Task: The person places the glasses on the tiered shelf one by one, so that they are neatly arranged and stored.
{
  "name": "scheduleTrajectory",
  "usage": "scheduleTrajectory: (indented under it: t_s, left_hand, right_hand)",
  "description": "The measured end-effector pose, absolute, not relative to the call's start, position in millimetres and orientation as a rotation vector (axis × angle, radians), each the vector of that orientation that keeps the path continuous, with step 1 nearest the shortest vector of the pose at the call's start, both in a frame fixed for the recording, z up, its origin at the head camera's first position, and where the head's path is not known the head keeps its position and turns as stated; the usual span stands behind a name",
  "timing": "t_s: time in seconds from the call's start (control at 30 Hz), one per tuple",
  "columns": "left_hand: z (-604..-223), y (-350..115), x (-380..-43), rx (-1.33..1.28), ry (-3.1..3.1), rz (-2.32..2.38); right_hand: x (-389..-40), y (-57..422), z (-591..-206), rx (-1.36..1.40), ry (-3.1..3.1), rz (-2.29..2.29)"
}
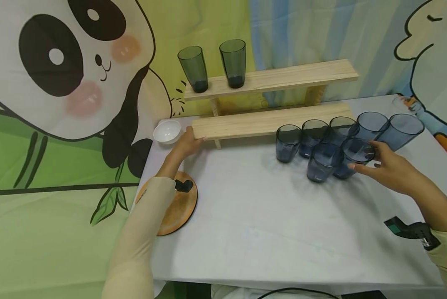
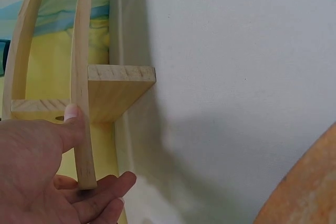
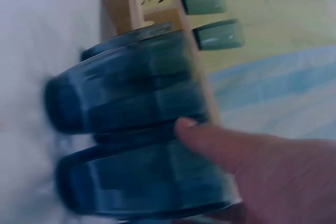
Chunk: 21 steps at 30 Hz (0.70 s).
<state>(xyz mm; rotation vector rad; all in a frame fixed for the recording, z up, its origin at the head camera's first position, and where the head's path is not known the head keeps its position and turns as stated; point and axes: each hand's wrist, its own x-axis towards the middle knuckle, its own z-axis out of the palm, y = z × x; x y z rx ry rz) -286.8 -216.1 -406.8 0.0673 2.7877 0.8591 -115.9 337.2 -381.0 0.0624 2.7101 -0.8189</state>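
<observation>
Since the glass [image 1: 347, 162] looks stiff, slick and breakable, I'd hold its sides; right fingers [image 1: 382, 151] pinch it, left fingers [image 2: 107, 196] pinch the shelf [image 1: 246, 123]

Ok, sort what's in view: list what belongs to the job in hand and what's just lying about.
Seemingly in the job:
the wooden shelf, gripped by the left fingers
the glass in the right fingers
six more glasses beside it
two glasses on the upper board

Apparently just lying about:
the white bowl
the round brown disc
</observation>
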Motion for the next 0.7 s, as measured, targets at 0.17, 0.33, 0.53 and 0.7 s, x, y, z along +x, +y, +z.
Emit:
scheduleTrajectory:
  t_s: [0.17, 0.33, 0.53, 0.7]
  left_hand:
    - [-407, -217, -286, 0.096, 2.791, 0.868]
    - [-407, -218, -287, 0.115, 2.773, 0.894]
    - [-406, -218, -287, 0.134, 2.771, 0.892]
    - [-407, -218, -289, 0.141, 2.766, 0.872]
  right_hand:
    - [-122, 337, -409, 0.063, 2.684, -1.131]
    - [-121, 336, -432, 0.051, 2.709, -1.313]
    - [-118, 330, -446, 0.011, 2.799, -1.411]
    - [-117, 332, -450, -0.030, 2.793, -1.456]
